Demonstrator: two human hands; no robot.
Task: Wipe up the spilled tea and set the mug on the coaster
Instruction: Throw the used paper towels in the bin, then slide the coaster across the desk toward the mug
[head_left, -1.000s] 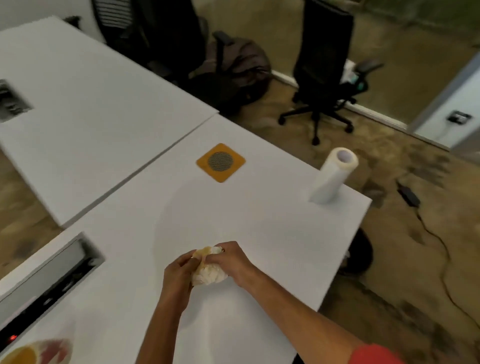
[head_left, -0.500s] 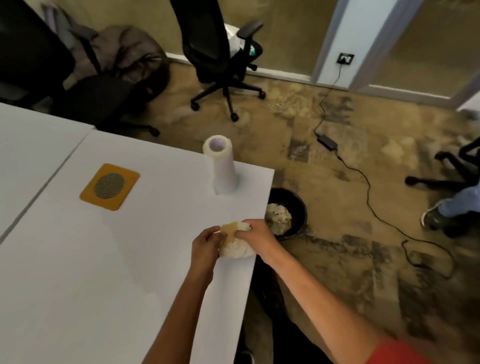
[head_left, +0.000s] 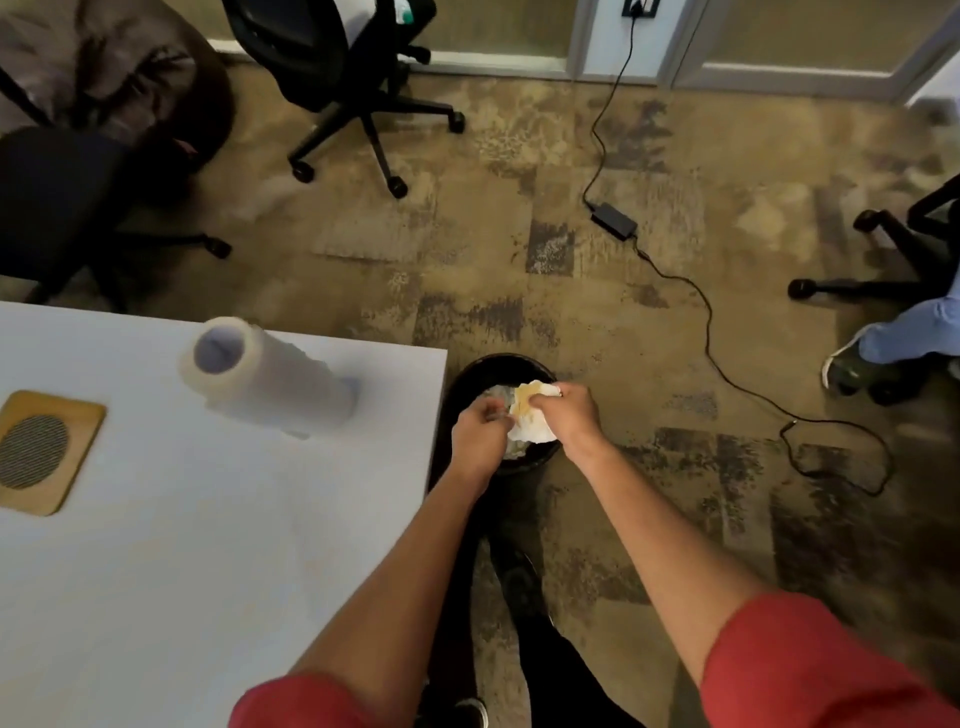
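Both my hands are off the table's right edge, over a black bin (head_left: 498, 361) on the floor. My right hand (head_left: 569, 415) is shut on a crumpled, tea-stained paper towel wad (head_left: 530, 423). Pressed to the wad's left side is my left hand (head_left: 478, 439), its fingers curled on the wad's edge. The square wooden coaster (head_left: 49, 449) with a round mesh centre lies on the white table (head_left: 182, 545) at the far left, with nothing on it. The mug is not in view. No spill shows on the visible tabletop.
A paper towel roll (head_left: 270, 384) stands near the table's far right corner. The bin holds other crumpled paper. Black office chairs (head_left: 332, 57) stand behind the table. A power adapter (head_left: 614, 220) and cable cross the carpet. Another person's foot (head_left: 857, 364) is at the right.
Both hands have carried the wad rightwards off the tabletop to above the bin. My view has swung right and down with them, so the coaster now sits at the frame's left edge.
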